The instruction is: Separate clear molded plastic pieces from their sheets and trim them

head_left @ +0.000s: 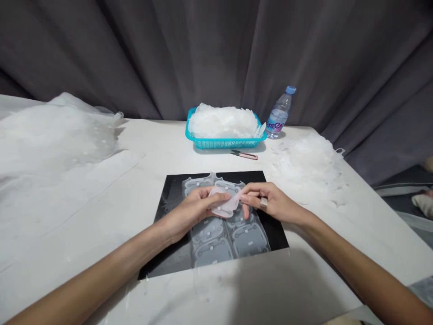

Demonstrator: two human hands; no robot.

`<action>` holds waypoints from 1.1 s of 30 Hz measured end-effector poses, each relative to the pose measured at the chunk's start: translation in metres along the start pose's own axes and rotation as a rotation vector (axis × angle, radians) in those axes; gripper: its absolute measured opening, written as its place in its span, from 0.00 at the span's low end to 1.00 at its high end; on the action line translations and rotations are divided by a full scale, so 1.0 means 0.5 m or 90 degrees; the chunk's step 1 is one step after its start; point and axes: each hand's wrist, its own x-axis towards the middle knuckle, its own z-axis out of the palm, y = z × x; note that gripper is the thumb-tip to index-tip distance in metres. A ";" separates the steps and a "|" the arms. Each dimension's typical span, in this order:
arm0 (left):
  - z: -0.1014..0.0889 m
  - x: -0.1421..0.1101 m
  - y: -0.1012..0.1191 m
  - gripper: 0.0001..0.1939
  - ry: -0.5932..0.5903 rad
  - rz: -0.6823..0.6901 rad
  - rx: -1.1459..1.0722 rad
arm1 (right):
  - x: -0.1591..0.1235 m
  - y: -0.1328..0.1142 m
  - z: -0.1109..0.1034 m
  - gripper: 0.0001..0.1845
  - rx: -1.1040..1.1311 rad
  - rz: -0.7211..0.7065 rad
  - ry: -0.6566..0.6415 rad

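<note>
My left hand (199, 205) grips a small translucent silicone piece (223, 208), rounded at the corners, with the thumb pressed on its face. At the piece's right edge, the thumb and index finger of my right hand (262, 198) pinch a thin part of it; that hand has a white band round one finger. Beneath both hands lies a translucent molded silicone sheet (214, 253) with several rounded-rectangle shapes. It rests on a flat black board (172, 257) on the table.
A blue basket (230, 143) heaped with white translucent pieces stands at the back, with pink-handled thread snips (245, 155) before it. Beside it is a water bottle (280, 113). White translucent piles lie at left (57, 131) and right (306, 164) on the white table (101, 212).
</note>
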 end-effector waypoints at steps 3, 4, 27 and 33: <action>-0.012 0.011 0.006 0.16 -0.021 0.002 0.018 | 0.000 -0.001 0.009 0.18 -0.033 -0.006 0.026; -0.014 0.014 0.006 0.15 -0.025 0.007 0.018 | 0.000 0.002 0.011 0.17 -0.061 -0.017 0.054; 0.050 -0.003 -0.002 0.13 0.049 -0.024 -0.107 | 0.007 0.045 0.004 0.08 -0.304 -0.093 0.215; 0.069 -0.008 -0.011 0.15 0.043 -0.021 -0.057 | 0.048 0.053 -0.009 0.08 -0.415 -0.097 0.256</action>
